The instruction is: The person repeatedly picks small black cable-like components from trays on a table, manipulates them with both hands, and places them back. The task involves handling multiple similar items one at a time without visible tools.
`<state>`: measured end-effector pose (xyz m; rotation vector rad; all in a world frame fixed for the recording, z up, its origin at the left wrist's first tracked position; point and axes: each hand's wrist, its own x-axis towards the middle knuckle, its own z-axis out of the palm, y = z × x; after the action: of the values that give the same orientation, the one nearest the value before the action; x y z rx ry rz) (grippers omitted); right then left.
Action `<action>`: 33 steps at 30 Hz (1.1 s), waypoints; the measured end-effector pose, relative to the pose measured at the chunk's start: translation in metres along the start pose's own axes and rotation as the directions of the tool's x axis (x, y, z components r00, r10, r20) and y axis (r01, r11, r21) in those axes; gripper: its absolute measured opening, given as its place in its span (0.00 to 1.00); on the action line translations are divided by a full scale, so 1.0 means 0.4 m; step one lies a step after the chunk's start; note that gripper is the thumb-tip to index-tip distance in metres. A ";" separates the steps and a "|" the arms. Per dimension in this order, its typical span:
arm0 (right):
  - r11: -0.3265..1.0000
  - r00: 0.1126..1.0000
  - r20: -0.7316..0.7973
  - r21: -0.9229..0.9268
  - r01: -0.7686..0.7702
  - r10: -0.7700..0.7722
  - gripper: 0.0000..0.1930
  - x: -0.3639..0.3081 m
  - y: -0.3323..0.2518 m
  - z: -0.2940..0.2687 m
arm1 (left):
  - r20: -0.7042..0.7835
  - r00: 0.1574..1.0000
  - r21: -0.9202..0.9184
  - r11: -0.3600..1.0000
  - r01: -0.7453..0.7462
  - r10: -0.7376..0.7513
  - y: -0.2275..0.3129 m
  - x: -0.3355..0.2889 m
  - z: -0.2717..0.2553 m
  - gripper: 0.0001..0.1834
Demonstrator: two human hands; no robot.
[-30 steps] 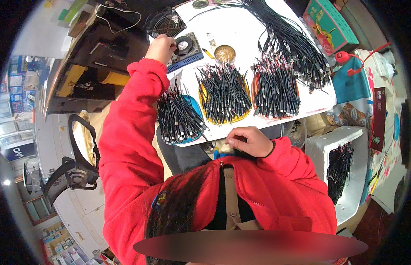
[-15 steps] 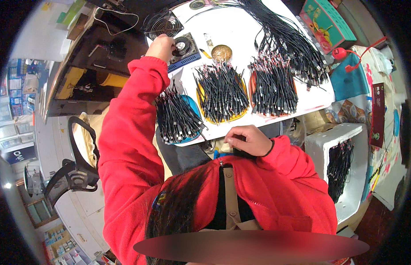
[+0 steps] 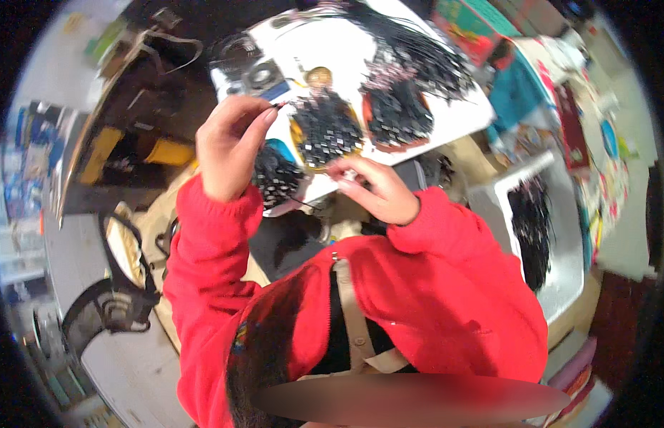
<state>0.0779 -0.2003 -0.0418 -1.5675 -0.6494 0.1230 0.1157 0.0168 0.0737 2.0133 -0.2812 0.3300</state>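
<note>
My left hand (image 3: 235,143) is raised over the table's left side, thumb and forefinger pinched on a small dark piece with a reddish tip (image 3: 280,105); blur hides its kind. Lower and to the right, my right hand (image 3: 382,191) is closed at the front of the middle bundle of black cables (image 3: 326,132). A small whitish thing (image 3: 351,175) shows between its fingers, too blurred to name. That bundle lies on a yellow tray (image 3: 296,132). Another bundle of black cables (image 3: 275,178) sits below my left hand on a blue tray, and a third bundle (image 3: 396,110) on an orange-red tray.
Behind my left hand stand a small device with a round dark spool (image 3: 264,75) and a round fan (image 3: 239,50). A round brownish tin (image 3: 319,77) is beside them. Long black cables (image 3: 424,60) spread at the back right. A white foam box (image 3: 567,264) holds more cables.
My left hand has come back from the device toward me, pinching the small dark piece. My right hand has moved up and left to the middle bundle's front. The view has shifted and blurred.
</note>
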 end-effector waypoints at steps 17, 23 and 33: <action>0.806 0.694 -0.700 -0.503 -0.313 -0.168 0.14 -0.493 -0.516 -0.407 | 0.384 0.921 -0.603 0.739 0.300 -0.060 0.065 -0.227 0.220 0.20; 0.276 0.737 -0.659 -0.743 -0.609 -0.148 0.13 -0.647 -0.524 -0.501 | 0.384 0.877 -0.415 0.794 0.444 -0.289 -0.098 -0.295 0.156 0.15; -0.370 0.673 -0.695 -0.713 -0.596 0.255 0.17 -0.699 0.041 -0.658 | -0.106 0.964 0.080 0.964 0.253 -0.244 -0.193 -0.331 0.013 0.07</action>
<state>-0.0292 -0.5633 -0.1093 -3.3677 0.5088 -0.0185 0.0184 0.0533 -0.0392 2.0891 0.0492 0.2822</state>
